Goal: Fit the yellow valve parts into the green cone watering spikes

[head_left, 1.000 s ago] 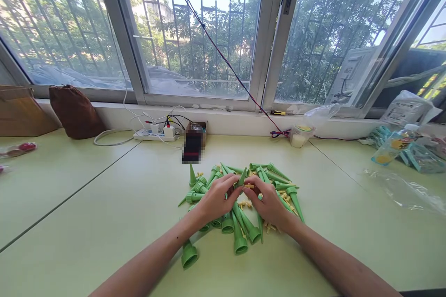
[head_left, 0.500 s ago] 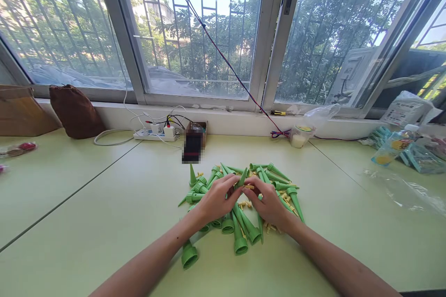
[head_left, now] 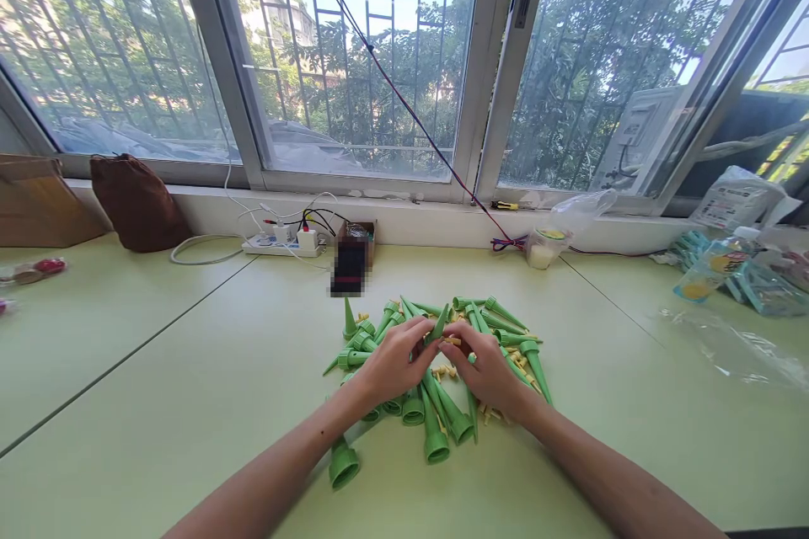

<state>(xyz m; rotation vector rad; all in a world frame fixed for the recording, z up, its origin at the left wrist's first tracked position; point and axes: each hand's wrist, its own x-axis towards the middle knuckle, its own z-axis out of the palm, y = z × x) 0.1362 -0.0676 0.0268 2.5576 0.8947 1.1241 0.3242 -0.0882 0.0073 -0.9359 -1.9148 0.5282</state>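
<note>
My left hand (head_left: 399,358) is closed round a green plastic spike (head_left: 441,322), whose pointed tip sticks up between the fingers. Close against it, my right hand (head_left: 484,358) pinches a small pale-yellow peg (head_left: 452,341) at the spike's side; whether the peg sits in a hole there is hidden by the fingers. Both hands are held over a pile of hollow green spikes (head_left: 436,438) with wide open ends. Small yellow pegs (head_left: 446,371) lie loose among them. One more spike (head_left: 344,463) lies at the near left of the pile.
Behind the pile stands a small box (head_left: 366,240) with a dark, blurred-out object before it. A power strip (head_left: 281,246) with cables, a brown bag (head_left: 136,202) and a plastic cup (head_left: 544,247) line the window wall. A bottle (head_left: 714,265) and clear wrapping (head_left: 746,349) lie on the right.
</note>
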